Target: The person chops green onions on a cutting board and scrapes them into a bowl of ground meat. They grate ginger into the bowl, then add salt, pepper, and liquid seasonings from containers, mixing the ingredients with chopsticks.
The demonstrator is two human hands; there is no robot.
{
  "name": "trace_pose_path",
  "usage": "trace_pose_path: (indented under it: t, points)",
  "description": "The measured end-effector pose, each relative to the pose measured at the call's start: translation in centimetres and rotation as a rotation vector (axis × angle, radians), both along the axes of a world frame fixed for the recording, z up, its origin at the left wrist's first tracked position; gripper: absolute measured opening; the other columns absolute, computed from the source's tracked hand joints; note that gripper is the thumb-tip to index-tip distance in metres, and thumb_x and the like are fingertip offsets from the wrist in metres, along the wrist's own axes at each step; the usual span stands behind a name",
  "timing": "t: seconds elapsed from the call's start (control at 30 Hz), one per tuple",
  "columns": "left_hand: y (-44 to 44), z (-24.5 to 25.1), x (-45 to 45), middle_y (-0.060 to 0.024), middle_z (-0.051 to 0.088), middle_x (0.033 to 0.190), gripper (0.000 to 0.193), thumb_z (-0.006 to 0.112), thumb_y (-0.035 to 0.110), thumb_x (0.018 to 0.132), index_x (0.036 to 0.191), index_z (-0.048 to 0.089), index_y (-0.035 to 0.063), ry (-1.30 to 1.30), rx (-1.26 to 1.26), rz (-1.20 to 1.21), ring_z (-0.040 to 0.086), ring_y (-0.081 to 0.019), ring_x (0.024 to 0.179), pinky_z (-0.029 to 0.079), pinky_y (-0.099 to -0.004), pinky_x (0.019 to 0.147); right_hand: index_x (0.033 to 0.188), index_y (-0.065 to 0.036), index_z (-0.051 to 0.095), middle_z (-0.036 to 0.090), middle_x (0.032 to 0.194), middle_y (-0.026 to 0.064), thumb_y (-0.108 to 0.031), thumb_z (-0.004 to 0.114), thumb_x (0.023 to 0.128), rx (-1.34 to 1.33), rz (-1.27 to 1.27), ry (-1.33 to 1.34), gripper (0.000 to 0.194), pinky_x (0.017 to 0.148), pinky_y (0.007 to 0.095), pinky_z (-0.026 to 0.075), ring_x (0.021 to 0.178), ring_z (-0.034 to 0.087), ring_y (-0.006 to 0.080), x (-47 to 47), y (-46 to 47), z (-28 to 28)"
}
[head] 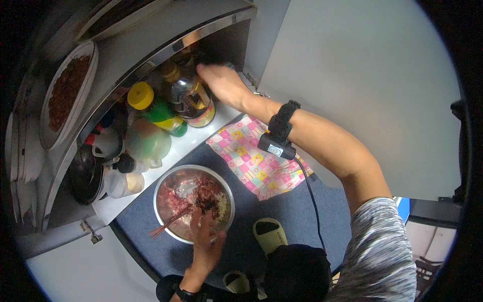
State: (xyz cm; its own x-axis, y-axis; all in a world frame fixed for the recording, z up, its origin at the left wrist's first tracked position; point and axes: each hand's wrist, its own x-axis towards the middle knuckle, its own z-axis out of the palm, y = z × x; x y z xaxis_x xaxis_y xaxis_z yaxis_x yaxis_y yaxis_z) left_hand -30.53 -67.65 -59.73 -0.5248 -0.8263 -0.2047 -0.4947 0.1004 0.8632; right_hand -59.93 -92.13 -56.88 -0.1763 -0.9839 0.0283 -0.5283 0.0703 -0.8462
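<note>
A stainless steel bowl [157,211] on the dark blue mat holds minced meat [205,187], pale chopped bits, some dark seasoning and a white patch. A pair of reddish chopsticks [166,227] leans out over its rim. My left hand [205,236] is over the near side of the bowl, fingers apart, nothing in it. Into the low cabinet reaches my right hand [222,81], beside a dark sauce bottle [190,100] with a yellow label. Its fingers are blurred and partly hidden in shadow, so a hold on anything cannot be made out.
On the white cabinet shelf stand a green bottle with a yellow cap [156,109], a cloudy jug [147,143], a clear tub [122,184] and a dark pan [86,173]. Cabinet doors [358,94] stand open. A pink patterned cloth [245,154] and slippers [269,234] lie on the mat [241,215].
</note>
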Motion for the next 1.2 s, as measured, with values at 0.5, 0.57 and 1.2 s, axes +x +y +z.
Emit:
trace_pose_path:
  t: [0.5,0.57,1.2]
  points:
    - [-1.0,3.2,0.3,-0.034,0.022,0.142,0.07,0.058,0.027,0.09,0.143,0.023,-0.0015,-0.335,0.023,-0.129,0.03,-0.0509,0.13,0.035,-0.0511,0.106,0.112,-0.003,0.061,0.061,0.114,0.016,-0.017,0.049,0.093,-0.059,0.143,0.727,0.026,0.083,0.0376,0.049,0.104,0.058,0.0281,-6.8,-15.3,-2.2]
    - [-0.2,3.4,0.6,-0.0329,0.022,0.142,0.067,0.059,0.029,0.091,0.141,0.027,-0.0015,-0.302,-0.005,-0.064,0.036,-0.0497,0.127,0.043,-0.0498,0.1,0.112,-0.003,0.061,0.061,0.114,0.0156,-0.017,0.049,0.093,-0.032,0.104,0.723,0.026,0.083,0.0373,0.049,0.104,0.058,0.0276,-7.3,-16.1,-2.8]
    - [2.4,3.5,0.7,-0.0282,0.041,0.13,0.061,0.063,0.031,0.084,0.13,0.043,-0.0045,-0.293,-0.245,-0.113,0.048,-0.0393,0.117,0.047,-0.0418,0.095,0.113,-0.003,0.06,0.061,0.112,0.0119,-0.019,0.049,0.094,-0.192,0.018,0.079,0.027,0.082,0.035,0.048,0.101,0.057,0.0235,-10.3,-14.5,-6.3]
